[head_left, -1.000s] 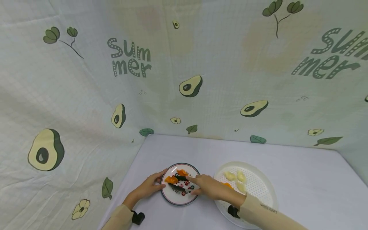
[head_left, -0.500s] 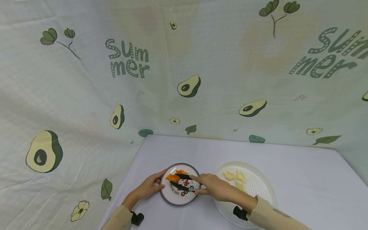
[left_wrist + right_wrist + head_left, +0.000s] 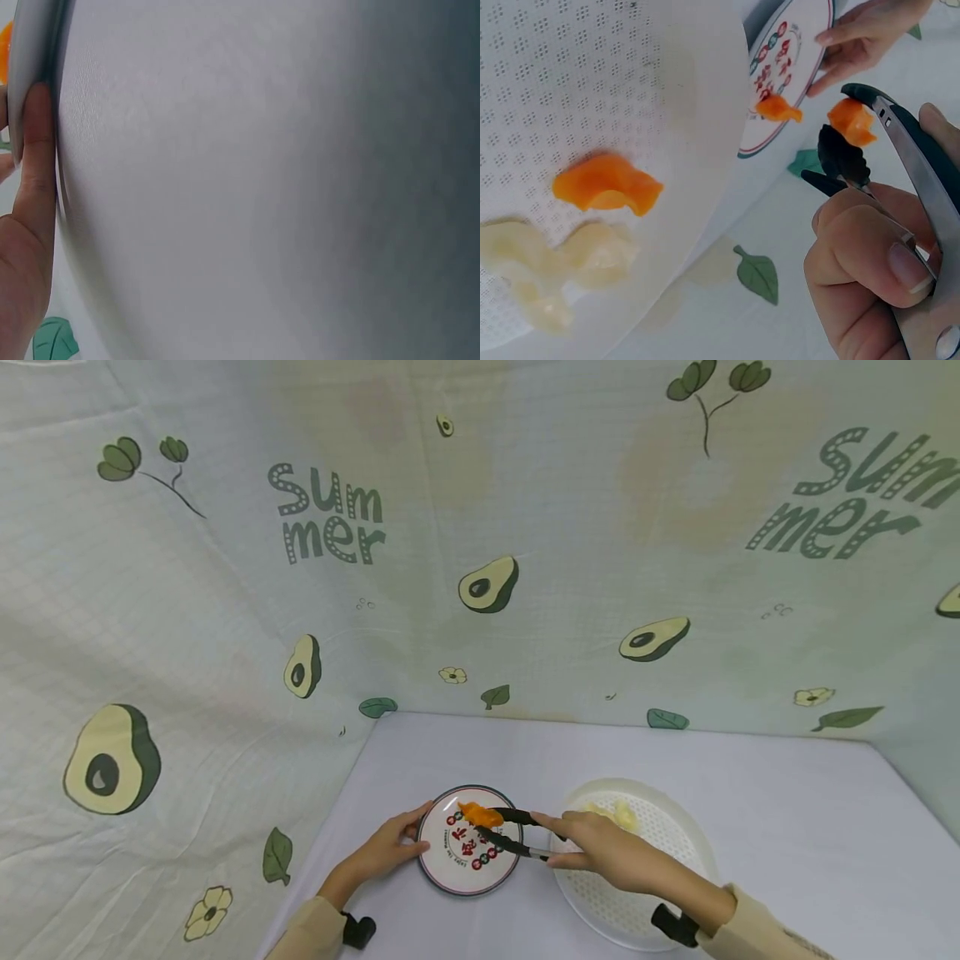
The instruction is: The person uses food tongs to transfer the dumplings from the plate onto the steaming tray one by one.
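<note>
At the plate's nine o'clock, the left hand (image 3: 386, 846) pinches the rim. The round white plate (image 3: 459, 878) has red marks and a dark edge. Near its twelve o'clock lies a bright orange, wavy piece (image 3: 778, 109). A second orange piece (image 3: 851, 121), crinkly and shiny, sits between the black tips of the tongs (image 3: 501, 840). At three o'clock, the right hand (image 3: 611, 850) grips the tongs. Below it, a white holey tray (image 3: 693, 827) carries another orange piece (image 3: 607, 184) and pale yellow ones (image 3: 625, 816).
</note>
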{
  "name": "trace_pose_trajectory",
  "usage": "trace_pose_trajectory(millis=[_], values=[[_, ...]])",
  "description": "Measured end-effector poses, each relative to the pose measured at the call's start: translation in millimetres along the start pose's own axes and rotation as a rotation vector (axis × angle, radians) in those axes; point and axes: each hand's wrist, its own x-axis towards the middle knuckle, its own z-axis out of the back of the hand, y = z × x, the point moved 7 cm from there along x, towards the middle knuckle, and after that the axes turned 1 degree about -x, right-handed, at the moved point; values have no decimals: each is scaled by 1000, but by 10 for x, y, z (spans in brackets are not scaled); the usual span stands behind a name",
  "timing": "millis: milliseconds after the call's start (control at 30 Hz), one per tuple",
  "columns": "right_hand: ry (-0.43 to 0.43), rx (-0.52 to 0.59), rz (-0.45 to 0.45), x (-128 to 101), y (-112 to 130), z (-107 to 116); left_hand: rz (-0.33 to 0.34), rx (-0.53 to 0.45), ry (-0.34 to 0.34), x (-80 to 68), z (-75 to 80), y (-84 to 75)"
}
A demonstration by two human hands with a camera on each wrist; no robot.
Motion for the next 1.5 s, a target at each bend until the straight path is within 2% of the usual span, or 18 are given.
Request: trace_pose_trajectory(millis=[233, 600, 1100, 1400, 1500], values=[[-30, 7, -23, -190, -115, 87, -8, -1, -3, -3, 1, 0], [-81, -17, -43, -507, -267, 149, 26, -11, -16, -11, -8, 10], [-32, 34, -131, -877, -468, 116, 13, -13, -5, 6, -14, 11], [-49, -3, -102, -1107, -576, 58, -38, 1, -14, -11, -9, -24], [-20, 6, -139, -1169, -643, 27, -25, 7, -16, -8, -8, -22]])
